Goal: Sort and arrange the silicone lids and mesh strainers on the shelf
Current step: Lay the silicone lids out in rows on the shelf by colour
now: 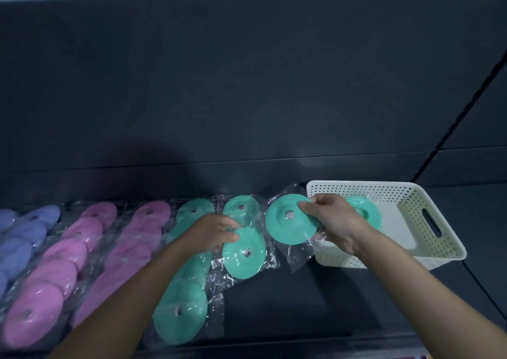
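The right hand [333, 221] pinches a round teal silicone lid [290, 222] in crinkly clear wrap beside the perforated cream plastic basket [428, 221], while the left hand [212, 232] presses fingers on another wrapped teal lid [244, 253] on the dark shelf [288, 303].

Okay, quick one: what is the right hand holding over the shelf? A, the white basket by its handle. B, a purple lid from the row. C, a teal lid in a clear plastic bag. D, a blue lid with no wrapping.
C: the right hand pinches the edge of a bagged teal lid, just left of the white perforated basket.
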Available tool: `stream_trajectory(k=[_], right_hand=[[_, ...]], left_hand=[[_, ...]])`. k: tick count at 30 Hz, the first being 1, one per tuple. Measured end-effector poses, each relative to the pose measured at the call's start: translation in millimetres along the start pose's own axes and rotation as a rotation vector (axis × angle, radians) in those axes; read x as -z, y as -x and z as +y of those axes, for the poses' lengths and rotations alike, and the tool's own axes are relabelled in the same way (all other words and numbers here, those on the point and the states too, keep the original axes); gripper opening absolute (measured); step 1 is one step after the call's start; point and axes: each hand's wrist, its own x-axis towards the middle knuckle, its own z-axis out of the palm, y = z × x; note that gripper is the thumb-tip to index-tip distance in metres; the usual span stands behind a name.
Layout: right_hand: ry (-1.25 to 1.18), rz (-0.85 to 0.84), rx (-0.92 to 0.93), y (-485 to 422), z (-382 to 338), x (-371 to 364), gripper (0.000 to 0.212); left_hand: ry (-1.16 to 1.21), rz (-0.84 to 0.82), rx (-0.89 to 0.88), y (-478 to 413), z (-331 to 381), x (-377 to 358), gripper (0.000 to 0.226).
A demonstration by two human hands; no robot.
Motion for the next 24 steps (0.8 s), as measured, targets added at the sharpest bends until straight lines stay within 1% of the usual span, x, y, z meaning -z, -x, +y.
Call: stream_trajectory(k=[2, 5, 7, 8, 10, 12, 15, 17, 19, 21, 24], right_hand=[[-0.022, -0.042, -0.046, 0.2, 2.7, -2.3, 0.006], [0.008, -0.089, -0.077, 1.4, 10.0, -4.3, 0.026], [0.043, -0.107, -0.063, 2.8, 16.3, -6.0, 0.030], [0.059, -0.107, -0.050, 4.0, 18.7, -7.0, 0.029], [0.089, -0.116, -0.028, 5.8, 23.1, -8.7, 0.021], [0.148, -0.161, -0.020, 5.3, 28.4, -11.6, 0.016], [0.299, -0.230, -0.001, 2.9, 37.3, -20.8, 0.015], [0.300, -0.245, 0.009, 1.8, 41.7, -29.9, 0.016], [0.271, -0.256, 0.028, 0.9, 46.0, -41.4, 0.017], [0.286, -0.271, 0.044, -0.1, 51.8, -53.2, 0.018], [0.444, -0.247, 0.111, -7.2, 66.3, -64.4, 0.018]], left_hand=[[-0.112, -0.030, -0.025, -4.1, -7.0, -2.8, 0.031], [-0.101, -0.042, -0.044, -6.9, -13.6, -6.2, 0.034], [-0.156, -0.055, -0.087, -8.7, -15.8, -9.6, 0.033], [-0.204, -0.049, -0.112, -9.7, -16.4, -11.3, 0.033], [-0.300, 0.002, -0.145, -11.8, -16.4, -13.9, 0.032], [-0.339, 0.054, -0.163, -13.8, -17.6, -16.3, 0.029], [-0.292, 0.137, -0.182, -14.4, -19.4, -20.9, 0.025], [-0.219, 0.201, -0.168, -13.2, -20.4, -22.3, 0.028], [-0.233, 0.277, -0.179, -11.2, -21.4, -22.0, 0.031], [-0.265, 0.355, -0.201, -8.7, -23.4, -20.6, 0.027], [-0.280, 0.435, -0.225, -0.7, -24.7, -18.3, 0.020]])
